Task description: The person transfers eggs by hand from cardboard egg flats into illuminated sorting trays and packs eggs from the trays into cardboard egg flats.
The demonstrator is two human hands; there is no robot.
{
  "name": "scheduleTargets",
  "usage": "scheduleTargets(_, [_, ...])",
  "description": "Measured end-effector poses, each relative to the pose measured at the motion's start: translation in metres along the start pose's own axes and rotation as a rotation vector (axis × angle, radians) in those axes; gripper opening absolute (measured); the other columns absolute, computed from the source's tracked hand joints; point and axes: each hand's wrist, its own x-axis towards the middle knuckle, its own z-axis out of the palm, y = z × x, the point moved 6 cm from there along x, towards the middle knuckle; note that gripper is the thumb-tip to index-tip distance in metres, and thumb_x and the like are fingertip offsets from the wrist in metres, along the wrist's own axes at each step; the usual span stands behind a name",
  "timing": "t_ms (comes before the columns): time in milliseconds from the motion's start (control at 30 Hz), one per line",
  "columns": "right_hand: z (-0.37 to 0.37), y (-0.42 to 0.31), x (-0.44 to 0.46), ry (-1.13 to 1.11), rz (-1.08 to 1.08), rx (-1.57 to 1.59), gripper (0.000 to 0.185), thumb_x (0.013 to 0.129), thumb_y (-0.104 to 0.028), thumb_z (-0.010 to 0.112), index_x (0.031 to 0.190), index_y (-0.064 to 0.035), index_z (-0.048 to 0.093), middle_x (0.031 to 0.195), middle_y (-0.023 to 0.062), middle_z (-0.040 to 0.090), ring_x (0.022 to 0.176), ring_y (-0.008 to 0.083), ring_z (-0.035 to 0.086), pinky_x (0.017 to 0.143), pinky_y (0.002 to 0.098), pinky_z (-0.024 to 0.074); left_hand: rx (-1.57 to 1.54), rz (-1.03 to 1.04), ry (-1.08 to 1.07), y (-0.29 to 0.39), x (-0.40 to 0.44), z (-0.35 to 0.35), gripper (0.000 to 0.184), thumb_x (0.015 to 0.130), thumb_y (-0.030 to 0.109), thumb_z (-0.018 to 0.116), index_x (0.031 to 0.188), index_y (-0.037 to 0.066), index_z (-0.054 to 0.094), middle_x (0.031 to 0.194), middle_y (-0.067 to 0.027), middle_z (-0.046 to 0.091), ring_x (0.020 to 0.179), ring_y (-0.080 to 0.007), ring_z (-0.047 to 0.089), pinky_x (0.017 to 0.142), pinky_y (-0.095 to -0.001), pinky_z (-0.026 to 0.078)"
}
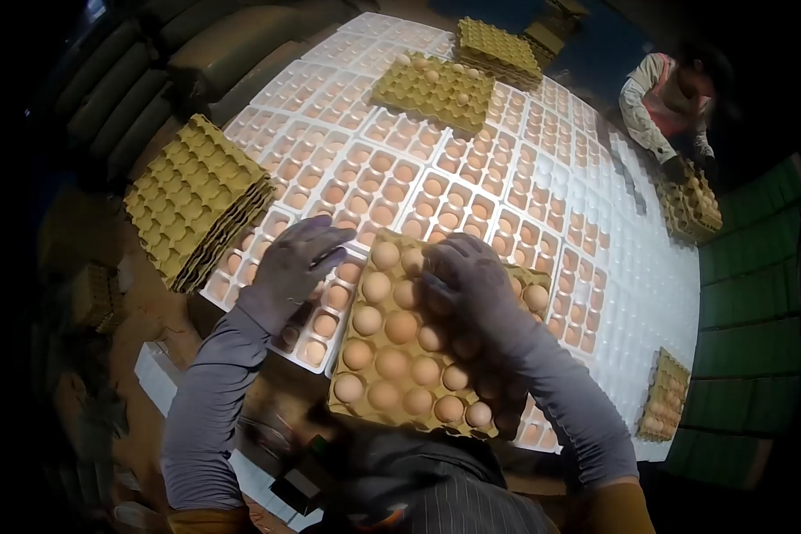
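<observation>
A pulp egg tray [414,425] holding many brown eggs lies in front of my body, on top of white plastic egg packs. My gloved right hand [472,280] reaches over its far half, fingers curled down around eggs; the palm hides how many. To the left, my gloved left hand [289,267] hovers over a white plastic pack [325,360] filled with eggs. Its fingers are bent but apart, and I see nothing in them. An egg [385,255] at the pulp tray's far left corner sits between my two hands.
Stacked pulp trays [196,200] stand at the left edge, and another stack [498,53] at the back. A partly filled pulp tray [436,93] lies mid-table, another [665,396] at right. Across the table a person [663,107] handles an egg tray [692,206].
</observation>
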Motion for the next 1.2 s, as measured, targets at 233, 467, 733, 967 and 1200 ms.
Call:
scheduleTargets(233, [0.013, 0.027, 0.022, -0.118, 0.456, 0.62, 0.037, 0.096, -0.023, 0.062, 0.129, -0.007, 0.063, 0.109, 0.007, 0.069, 0.106, 0.0167, 0.063, 0.09, 0.03, 0.0503, 0.023, 0.092, -0.338, 0.029, 0.045, 0.054, 0.045, 0.091, 0.027, 0.069, 0.133, 0.014, 0.061, 0.138, -0.01, 0.058, 0.131, -0.0299, 0.052, 0.112, -0.0435, 0.041])
scheduleTargets(467, [0.014, -0.015, 0.025, -0.464, 0.181, -0.076, 0.025, 0.091, -0.024, 0.065, 0.107, -0.0064, 0.07, 0.102, 0.0084, 0.069, 0.095, 0.025, 0.069, 0.078, 0.038, 0.055, -1.028, -0.514, -0.17, 0.001, 0.028, 0.047, 0.046, 0.094, 0.015, 0.067, 0.138, 0.004, 0.056, 0.133, -0.0071, 0.06, 0.118, -0.0202, 0.061, 0.103, -0.0328, 0.051])
scheduleTargets(733, [-0.001, 0.017, 0.011, -0.46, 0.519, 1.02, 0.045, 0.085, -0.018, 0.076, 0.124, -0.0024, 0.062, 0.11, 0.0077, 0.068, 0.095, 0.0151, 0.066, 0.087, 0.0274, 0.0536, -0.008, -0.118, -0.292, 0.034, 0.009, 0.035, 0.051, 0.084, 0.042, 0.078, 0.118, 0.009, 0.06, 0.125, -0.0108, 0.053, 0.088, -0.0244, 0.068, 0.082, -0.0376, 0.057])
scheduleTargets(967, [0.027, -0.048, -0.011, -0.52, -0.022, -0.301, 0.03, 0.09, -0.023, 0.065, 0.118, -0.0104, 0.065, 0.135, 0.0139, 0.051, 0.101, 0.0346, 0.06, 0.085, 0.0432, 0.0547, 0.01, -0.003, -0.346, 0.032, 0.006, 0.044, 0.046, 0.089, 0.031, 0.074, 0.128, 0.013, 0.059, 0.139, -0.011, 0.049, 0.1, -0.0315, 0.067, 0.084, -0.043, 0.056])
scheduleTargets(1200, [-0.008, -0.026, -0.037, -0.209, 0.276, 0.549, 0.049, 0.095, -0.047, 0.063, 0.125, -0.008, 0.064, 0.132, 0.0176, 0.055, 0.099, 0.0263, 0.064, 0.083, 0.0371, 0.0543, -1.036, -0.674, -0.341, 0.018, -0.002, 0.02, 0.039, 0.092, 0.019, 0.07, 0.125, 0.002, 0.058, 0.117, -0.0054, 0.062, 0.097, -0.018, 0.066, 0.081, -0.0302, 0.057])
